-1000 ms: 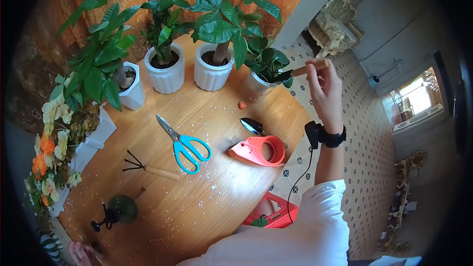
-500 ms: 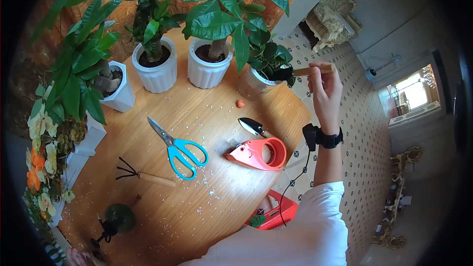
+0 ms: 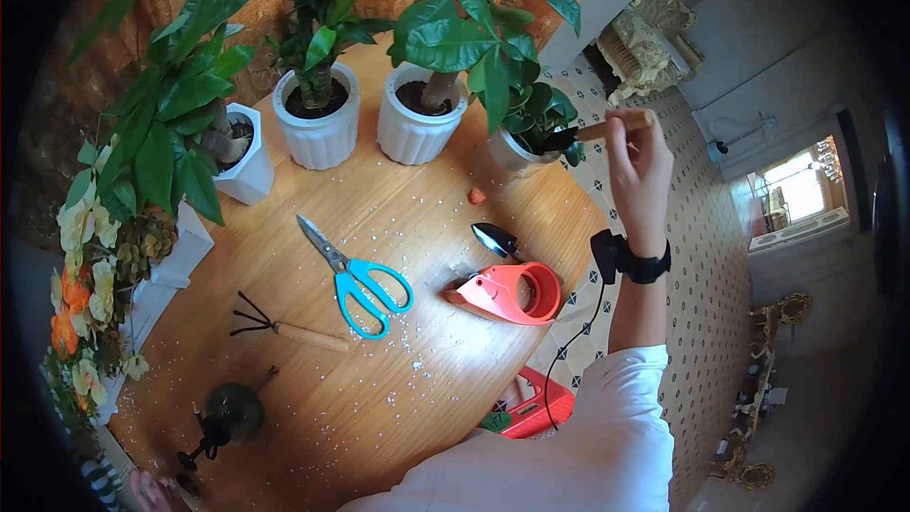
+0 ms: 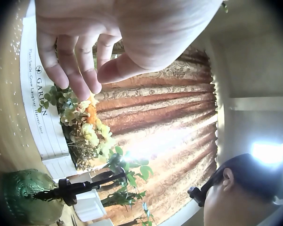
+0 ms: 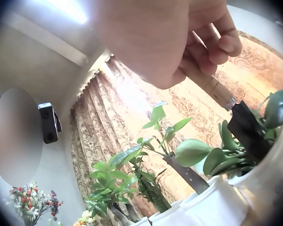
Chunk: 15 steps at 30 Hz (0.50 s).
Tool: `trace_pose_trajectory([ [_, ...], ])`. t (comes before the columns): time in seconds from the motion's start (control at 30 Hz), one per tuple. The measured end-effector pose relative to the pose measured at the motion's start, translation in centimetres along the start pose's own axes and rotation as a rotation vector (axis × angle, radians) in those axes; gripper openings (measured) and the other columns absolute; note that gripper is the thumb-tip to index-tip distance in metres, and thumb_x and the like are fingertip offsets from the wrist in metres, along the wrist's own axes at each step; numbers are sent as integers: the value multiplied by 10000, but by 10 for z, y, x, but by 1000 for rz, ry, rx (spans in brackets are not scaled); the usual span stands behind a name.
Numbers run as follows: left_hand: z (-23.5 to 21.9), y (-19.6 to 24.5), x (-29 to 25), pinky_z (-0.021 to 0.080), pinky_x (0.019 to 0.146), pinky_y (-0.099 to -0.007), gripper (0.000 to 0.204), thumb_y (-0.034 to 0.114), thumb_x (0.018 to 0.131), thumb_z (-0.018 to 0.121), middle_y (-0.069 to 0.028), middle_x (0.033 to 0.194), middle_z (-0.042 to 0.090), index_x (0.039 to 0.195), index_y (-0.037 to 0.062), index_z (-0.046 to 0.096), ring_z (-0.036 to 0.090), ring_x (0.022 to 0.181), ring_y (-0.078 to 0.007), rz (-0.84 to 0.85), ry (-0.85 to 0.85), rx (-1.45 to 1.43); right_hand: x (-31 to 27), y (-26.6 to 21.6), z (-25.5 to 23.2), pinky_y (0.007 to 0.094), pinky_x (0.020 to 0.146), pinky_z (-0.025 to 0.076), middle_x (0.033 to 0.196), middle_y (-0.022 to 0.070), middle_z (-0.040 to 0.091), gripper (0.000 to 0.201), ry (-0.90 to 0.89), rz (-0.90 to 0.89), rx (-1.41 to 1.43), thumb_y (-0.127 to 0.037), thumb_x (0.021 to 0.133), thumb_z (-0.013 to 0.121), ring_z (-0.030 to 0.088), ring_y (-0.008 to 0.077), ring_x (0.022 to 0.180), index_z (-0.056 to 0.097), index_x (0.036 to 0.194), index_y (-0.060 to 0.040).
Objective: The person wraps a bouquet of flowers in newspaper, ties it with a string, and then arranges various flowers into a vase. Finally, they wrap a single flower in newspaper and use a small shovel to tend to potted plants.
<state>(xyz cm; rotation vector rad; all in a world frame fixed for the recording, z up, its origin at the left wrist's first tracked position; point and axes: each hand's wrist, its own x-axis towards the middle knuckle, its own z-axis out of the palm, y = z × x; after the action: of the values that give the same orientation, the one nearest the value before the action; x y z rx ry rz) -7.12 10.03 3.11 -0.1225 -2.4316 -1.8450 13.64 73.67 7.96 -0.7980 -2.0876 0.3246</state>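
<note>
My right hand (image 3: 643,175) holds a small garden shovel by its wooden handle (image 5: 210,87), thumb and fingers around it. The black blade (image 5: 250,132) points down into the pot of a small round-leaved plant (image 3: 536,116), among its leaves. That pot (image 3: 513,155) stands at the table's far right edge. My left hand (image 4: 122,35) holds nothing, its fingers loosely bent. In the head view it shows only partly, at the lower left corner. Near it is a green glass spray bottle (image 3: 233,411) with a black nozzle.
Blue-handled scissors (image 3: 365,286), a three-pronged hand rake (image 3: 299,334), a second small shovel (image 3: 494,239) and a red tape dispenser (image 3: 495,292) lie on the wooden table. Potted plants in white pots (image 3: 318,137) line the back. Artificial flowers (image 3: 83,299) stand left. White specks are scattered about.
The head view shifts slightly, moving the table things in frame. My right hand keeps the shovel at the plant, its handle tilting a little. The left hand stays at the lower left.
</note>
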Motion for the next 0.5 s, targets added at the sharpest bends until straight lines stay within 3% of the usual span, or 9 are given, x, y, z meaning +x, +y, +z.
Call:
trace_pose_trajectory([
  [0.2,-11,-13,-2,545,988,-357,266,161,1075,654,-127,1162,694,1284,-4,656,674,1054,-248,70,-13,178,-5,-9,2,268,626,516,822,62,728,136,-19,11,-21,-131,1054,666,642,87,664,681,1085,0],
  [0.27,-8,-9,-3,564,975,-352,262,130,1068,659,-133,1170,693,1287,-13,659,683,1053,-247,-68,57,39,-5,-11,2,267,624,516,824,61,726,129,-25,5,-17,-126,1052,667,639,88,659,682,1088,-3],
  [0.37,-73,-101,5,578,935,-348,261,104,1054,679,-156,1141,697,1278,-28,653,683,1021,-244,39,47,14,-4,-13,-3,265,624,517,832,61,723,120,10,-17,-4,-118,1049,669,636,86,655,683,1093,-7],
  [0.47,-14,-10,-7,553,980,-363,261,110,1062,673,-148,1148,685,1280,-29,638,663,1060,-240,-82,75,-16,-4,-12,-9,258,627,518,843,59,724,117,24,-25,-6,-114,1049,671,638,80,663,686,1101,-11],
  [0.5,-17,-11,-8,553,980,-363,261,110,1062,673,-148,1148,685,1280,-29,638,663,1060,-240,-81,83,-16,-5,-13,-10,252,629,517,849,58,724,117,-1,-12,-20,-114,1050,673,641,78,672,688,1106,-12],
])
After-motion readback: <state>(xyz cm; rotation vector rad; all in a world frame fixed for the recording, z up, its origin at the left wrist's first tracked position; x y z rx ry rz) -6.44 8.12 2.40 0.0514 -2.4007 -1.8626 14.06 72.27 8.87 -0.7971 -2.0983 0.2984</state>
